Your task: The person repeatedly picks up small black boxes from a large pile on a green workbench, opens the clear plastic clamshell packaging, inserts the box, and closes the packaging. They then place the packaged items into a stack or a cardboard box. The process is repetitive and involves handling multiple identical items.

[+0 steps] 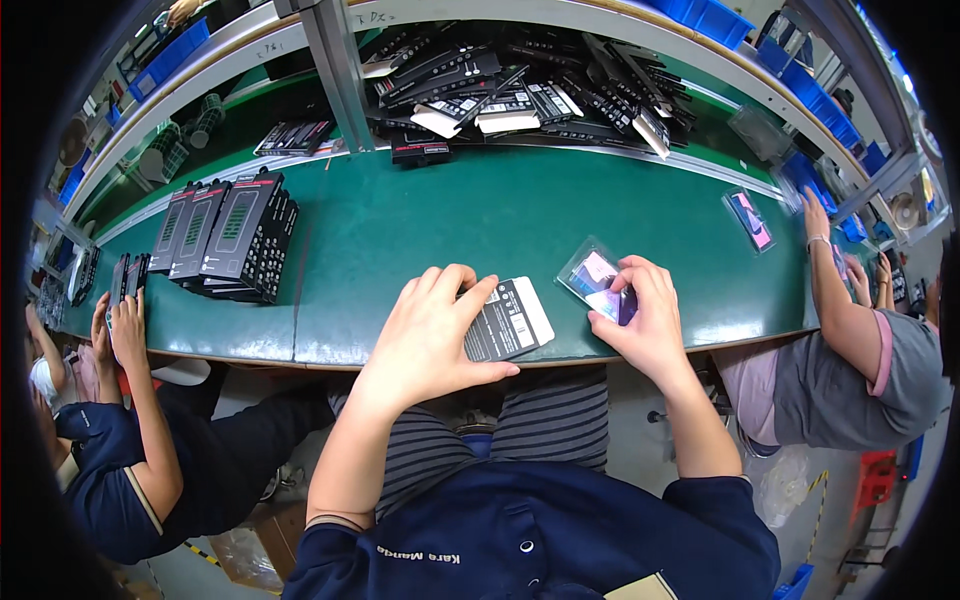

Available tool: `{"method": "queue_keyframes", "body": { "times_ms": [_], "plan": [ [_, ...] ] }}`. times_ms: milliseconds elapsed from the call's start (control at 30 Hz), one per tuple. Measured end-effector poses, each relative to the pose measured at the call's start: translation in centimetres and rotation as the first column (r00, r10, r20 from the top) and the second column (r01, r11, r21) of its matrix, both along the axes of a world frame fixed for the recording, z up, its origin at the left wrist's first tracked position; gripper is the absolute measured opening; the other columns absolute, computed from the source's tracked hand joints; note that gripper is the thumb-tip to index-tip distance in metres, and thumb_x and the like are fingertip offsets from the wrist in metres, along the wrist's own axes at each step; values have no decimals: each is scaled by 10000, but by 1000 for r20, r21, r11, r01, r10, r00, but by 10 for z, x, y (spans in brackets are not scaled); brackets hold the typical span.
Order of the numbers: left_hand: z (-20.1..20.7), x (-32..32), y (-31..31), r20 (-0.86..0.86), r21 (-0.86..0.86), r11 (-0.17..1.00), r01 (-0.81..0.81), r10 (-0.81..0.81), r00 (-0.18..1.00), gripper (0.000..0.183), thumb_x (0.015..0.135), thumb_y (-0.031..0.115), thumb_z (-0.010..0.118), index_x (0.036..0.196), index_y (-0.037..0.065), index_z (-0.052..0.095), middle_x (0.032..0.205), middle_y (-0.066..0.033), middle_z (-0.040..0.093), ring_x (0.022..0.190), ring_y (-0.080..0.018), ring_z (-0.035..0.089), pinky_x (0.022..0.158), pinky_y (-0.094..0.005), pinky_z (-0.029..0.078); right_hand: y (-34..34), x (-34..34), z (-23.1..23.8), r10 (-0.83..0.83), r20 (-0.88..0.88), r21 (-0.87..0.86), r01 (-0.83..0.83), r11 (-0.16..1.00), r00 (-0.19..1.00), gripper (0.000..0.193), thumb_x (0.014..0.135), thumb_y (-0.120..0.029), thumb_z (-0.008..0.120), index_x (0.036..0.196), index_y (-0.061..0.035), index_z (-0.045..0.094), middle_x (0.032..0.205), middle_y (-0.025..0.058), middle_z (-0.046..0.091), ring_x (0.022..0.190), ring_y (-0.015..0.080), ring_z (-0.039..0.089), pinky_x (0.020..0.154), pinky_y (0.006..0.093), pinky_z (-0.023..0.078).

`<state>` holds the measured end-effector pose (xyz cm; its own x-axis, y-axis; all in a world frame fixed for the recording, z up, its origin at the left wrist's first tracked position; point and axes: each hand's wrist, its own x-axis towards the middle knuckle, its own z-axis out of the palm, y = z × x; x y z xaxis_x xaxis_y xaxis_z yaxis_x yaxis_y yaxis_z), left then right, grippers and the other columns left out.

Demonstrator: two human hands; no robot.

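My left hand (425,335) is closed on a flat black cardboard box (505,325) with white print, near the table's front edge. The box's white end flap (534,311) stands open on its right side. In my right hand (648,318) is a clear plastic blister pack (580,270) with pink and dark parts inside, pinched between thumb and fingers. The pack is tilted and sits just right of the box, apart from it. My fingers hide part of its contents.
Several black boxes (235,235) stand stacked on the green table (380,240) at left. A heap of black cartons (530,90) fills the back shelf. Another blister pack (749,220) lies at right. Co-workers' hands (125,325) work at left, and an arm (825,270) reaches in at right.
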<state>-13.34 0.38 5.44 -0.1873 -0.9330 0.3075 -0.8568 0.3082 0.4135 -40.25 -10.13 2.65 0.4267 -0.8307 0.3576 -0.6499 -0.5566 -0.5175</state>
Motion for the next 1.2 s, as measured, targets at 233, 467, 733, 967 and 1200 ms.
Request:
{"method": "queue_keyframes", "body": {
  "times_ms": [233,467,733,967,1200],
  "plan": [
    [-4,5,-4,-39,10,997,77,-77,996,759,579,429,888,1166,26,625,1121,-118,566,1036,-305,539,910,-408,434,6,10,28,553,-49,317,-512,798,832,427,673,-121,783,1064,-89,614,1446,188,528,1430,380,386,1217,489,186],
    [7,-7,-3,-286,-69,995,-65,42,957,784,562,288,910,1201,32,535,1085,-125,627,937,-307,628,864,-406,484,42,49,20,288,877,79,-707,703,384,590,867,129,488,1437,-10,431,1599,227,292,1513,317,252,1208,407,249],
    [-13,-39,-12,-794,-434,849,-303,-202,573,500,879,157,772,1200,65,400,1193,-165,573,1000,-202,586,872,-328,490,52,102,40,-46,990,136,-804,578,134,354,965,-31,452,1260,106,589,1302,185,618,1228,249,572,1110,374,383],
    [10,-43,0,-957,-290,940,-178,-287,43,133,1016,-6,504,1121,62,458,1109,-167,627,1016,-161,595,904,-297,490,57,119,16,368,867,-192,-457,869,335,180,992,0,547,1172,1,537,1210,172,586,1119,211,572,1009,334,449],
    [2,-37,-7,-918,-381,883,-275,-326,226,181,972,-41,579,1072,57,466,1057,-164,649,951,-154,615,864,-284,500,58,119,26,230,960,-94,-592,800,159,186,1002,31,503,1162,-32,434,1182,193,585,1065,178,575,964,334,472]
  ]
}}
